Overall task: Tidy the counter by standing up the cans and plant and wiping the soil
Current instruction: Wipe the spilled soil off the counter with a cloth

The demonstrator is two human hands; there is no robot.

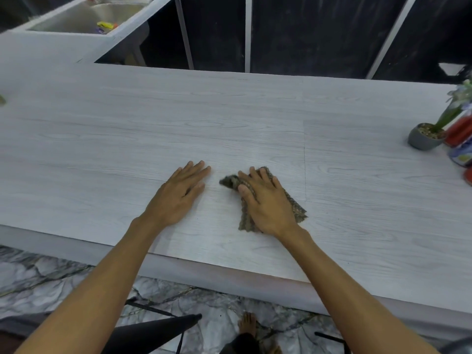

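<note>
Flat now: right hand point(265, 200) fingers point(255, 175) spread, pressing cloth point(296, 208) onto bench point(229, 111); left hand point(178, 190) flat, released beside it. Far right, well apart: upright plant point(429, 134), cans point(459, 139) alongside. Sink point(84, 16) beyond.

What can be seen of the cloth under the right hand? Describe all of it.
The cloth is a small, coarse, woven-looking rag in mottled brown-grey. It lies crumpled on the pale wood-grain counter near its front edge. The right hand presses flat on it, covering its middle, so a bunched end pokes out to the left and a flatter corner to the right. The left hand lies beside it, apart.
</note>
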